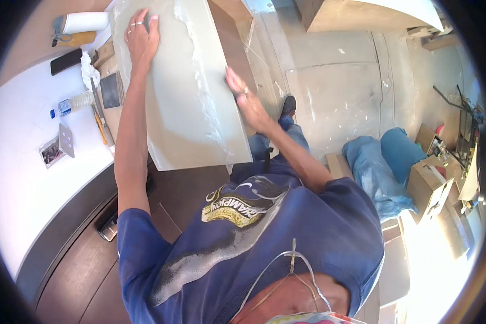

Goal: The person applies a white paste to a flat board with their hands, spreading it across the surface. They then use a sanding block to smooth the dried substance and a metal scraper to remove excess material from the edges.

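Observation:
A large pale, glossy panel [173,97] stretches out in front of me, with a ragged whitish streak running along its length. My left hand [141,40] rests on the panel's face near its far left part, fingers and thumb apart, a ring on one finger. Against the panel's right edge lies my right hand [245,100], its fingers stretched out along that edge and also wearing a ring. Beyond this edge is the brown side of a box-like wooden piece [235,40].
On the white surface at left are a clear water bottle [76,103], a dark phone-like slab [66,61], a white roll [86,22], a yellow-handled tool [99,125] and an open wall socket box [52,152]. Blue plastic bags [370,167] and a cardboard box [429,181] sit at right.

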`<state>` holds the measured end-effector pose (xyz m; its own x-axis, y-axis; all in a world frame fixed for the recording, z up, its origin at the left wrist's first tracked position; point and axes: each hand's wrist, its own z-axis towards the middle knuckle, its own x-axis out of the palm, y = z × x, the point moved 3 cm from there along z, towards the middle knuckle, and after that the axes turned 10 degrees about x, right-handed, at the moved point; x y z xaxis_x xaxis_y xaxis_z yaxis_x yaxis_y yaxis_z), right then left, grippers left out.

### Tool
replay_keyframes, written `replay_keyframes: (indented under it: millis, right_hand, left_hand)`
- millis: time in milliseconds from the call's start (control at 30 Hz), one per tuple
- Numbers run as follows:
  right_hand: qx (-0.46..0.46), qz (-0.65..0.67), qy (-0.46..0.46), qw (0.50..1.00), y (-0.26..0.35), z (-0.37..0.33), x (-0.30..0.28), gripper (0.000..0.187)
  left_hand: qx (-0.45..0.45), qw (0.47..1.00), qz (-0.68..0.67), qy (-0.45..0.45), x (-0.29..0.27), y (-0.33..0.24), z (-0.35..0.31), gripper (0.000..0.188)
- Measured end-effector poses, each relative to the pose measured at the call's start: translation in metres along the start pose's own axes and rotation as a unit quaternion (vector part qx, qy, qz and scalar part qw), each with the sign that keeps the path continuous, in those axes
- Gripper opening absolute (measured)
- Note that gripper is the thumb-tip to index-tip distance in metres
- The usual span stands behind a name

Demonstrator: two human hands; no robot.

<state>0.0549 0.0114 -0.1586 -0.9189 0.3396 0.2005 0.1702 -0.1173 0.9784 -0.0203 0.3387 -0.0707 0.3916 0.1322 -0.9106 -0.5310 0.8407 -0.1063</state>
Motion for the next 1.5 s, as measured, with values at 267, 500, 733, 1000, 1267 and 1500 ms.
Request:
replay_keyframes:
  millis: [267,500,733,1000,1267,1500]
  right_hand:
    - [-0.074,-0.122,0.029,0.989,0.027,0.062,-0.012,0.054]
    - [0.094,-0.147,-0.021,0.984,0.016,-0.173,-0.046,0.052]
    - [0.225,-0.184,-0.406,0.866,-0.016,-0.231,-0.171,0.067]
    - [0.155,-0.127,-0.456,0.867,-0.013,-0.273,-0.146,0.067]
    - [0.131,-0.258,-0.358,0.888,0.016,-0.248,-0.028,0.061]
    - [0.139,-0.303,-0.37,0.867,0.032,-0.289,-0.025,0.065]
  left_hand:
    - [0.009,0.998,-0.059,-0.002,0.004,0.02,0.0,0.048]
    - [0.017,0.999,-0.025,-0.026,0.007,0.021,0.0,0.042]
    - [0.047,0.997,-0.05,-0.027,0.0,0.0,-0.07,0.047]
    - [0.077,0.884,-0.435,0.149,-0.171,-0.246,-0.307,0.018]
    - [0.132,0.638,-0.406,0.641,-0.005,-0.233,-0.532,0.034]
    - [0.168,0.522,-0.415,0.726,0.031,-0.252,-0.55,0.043]
